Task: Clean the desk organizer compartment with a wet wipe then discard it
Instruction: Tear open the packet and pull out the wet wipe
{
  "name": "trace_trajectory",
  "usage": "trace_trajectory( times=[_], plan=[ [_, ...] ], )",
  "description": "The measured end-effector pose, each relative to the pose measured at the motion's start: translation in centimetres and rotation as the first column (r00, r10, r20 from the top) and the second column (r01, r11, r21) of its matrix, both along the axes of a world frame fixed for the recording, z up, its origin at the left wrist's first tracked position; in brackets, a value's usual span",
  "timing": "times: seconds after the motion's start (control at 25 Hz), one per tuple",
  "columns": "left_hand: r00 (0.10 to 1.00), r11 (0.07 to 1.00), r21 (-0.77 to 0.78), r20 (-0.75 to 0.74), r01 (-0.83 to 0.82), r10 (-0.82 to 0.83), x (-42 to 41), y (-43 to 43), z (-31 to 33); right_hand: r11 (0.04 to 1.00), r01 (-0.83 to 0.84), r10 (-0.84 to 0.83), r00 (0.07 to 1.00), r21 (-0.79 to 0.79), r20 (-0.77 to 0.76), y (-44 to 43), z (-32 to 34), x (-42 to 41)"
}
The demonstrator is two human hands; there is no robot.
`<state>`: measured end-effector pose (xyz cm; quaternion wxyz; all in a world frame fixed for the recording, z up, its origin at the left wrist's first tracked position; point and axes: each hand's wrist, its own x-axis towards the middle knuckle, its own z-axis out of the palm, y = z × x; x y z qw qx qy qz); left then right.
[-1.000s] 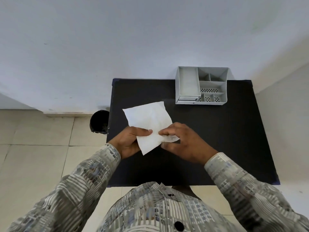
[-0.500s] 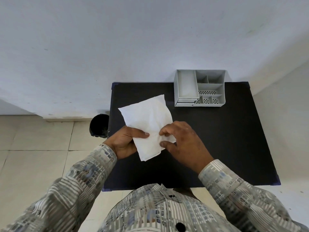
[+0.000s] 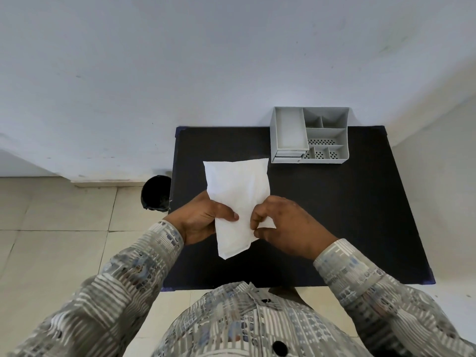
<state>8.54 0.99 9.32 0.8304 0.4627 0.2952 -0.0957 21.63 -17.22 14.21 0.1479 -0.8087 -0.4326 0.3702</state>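
Observation:
A white wet wipe (image 3: 238,191) is spread open above the middle of the black desk (image 3: 347,215). My left hand (image 3: 201,220) pinches its left edge and my right hand (image 3: 286,225) pinches its right edge near the lower part. The grey desk organizer (image 3: 309,135) stands at the far edge of the desk against the wall, to the right of the wipe. It has one long compartment on the left, smaller ones on the right, and perforated floors in the front cells. Both hands are well short of it.
A black bin (image 3: 155,193) stands on the tiled floor (image 3: 51,228) just left of the desk. A pale wall (image 3: 180,73) runs behind the desk and along its right side. My patterned shirt fills the bottom of the view.
The wipe has turned from a slant to nearly upright and lies flatter and wider. My hands have shifted their grip slightly along its edges. The view has tilted a little.

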Motion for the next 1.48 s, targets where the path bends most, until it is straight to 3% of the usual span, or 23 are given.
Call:
trace_trajectory(
  times=[0.12, 0.32, 0.44, 0.88, 1.08, 1.16, 1.36, 1.48],
  plan=[
    [1.0, 1.0, 0.007, 0.025, 0.009, -0.009, 0.2, 0.0, 0.6, 0.999, 0.018, -0.018, 1.0, 0.032, 0.014, -0.3, 0.4, 0.3],
    [0.992, 0.996, -0.053, 0.103, -0.071, 0.077, 0.6, -0.3, 1.2, 0.952, 0.214, -0.23, 0.972, 0.218, 0.047, -0.6, -0.1, -0.4],
    [0.984, 0.991, -0.106, 0.154, -0.076, 0.092, 0.5, -0.3, 1.2, 0.932, 0.246, -0.269, 0.962, 0.267, 0.051, -0.5, -0.3, -0.5],
    [0.991, 1.0, 0.007, 0.131, -0.02, 0.019, 0.6, -0.1, 1.4, 0.964, 0.177, -0.184, 0.983, 0.197, 0.022, -0.4, 0.0, 0.1],
    [0.996, 0.999, 0.045, 0.09, -0.017, 0.013, 1.2, 0.0, 1.6, 0.995, 0.072, -0.07, 0.997, 0.073, -0.022, -0.8, 0.9, 1.2],
    [0.995, 0.999, 0.034, 0.096, -0.034, 0.03, 1.3, 0.1, 1.6, 0.991, 0.11, -0.108, 0.994, 0.075, -0.033, -1.2, 1.1, 1.5],
    [0.985, 0.992, -0.082, 0.136, -0.093, 0.104, 1.6, -0.2, 1.7, 0.951, 0.216, -0.23, 0.973, 0.222, 0.038, -1.1, 0.8, 1.3],
    [0.945, 0.924, -0.302, 0.154, -0.233, 0.289, 1.6, -0.6, 1.3, 0.934, 0.239, -0.259, 0.965, 0.264, 0.042, -1.0, 0.9, 0.7]
  ],
)
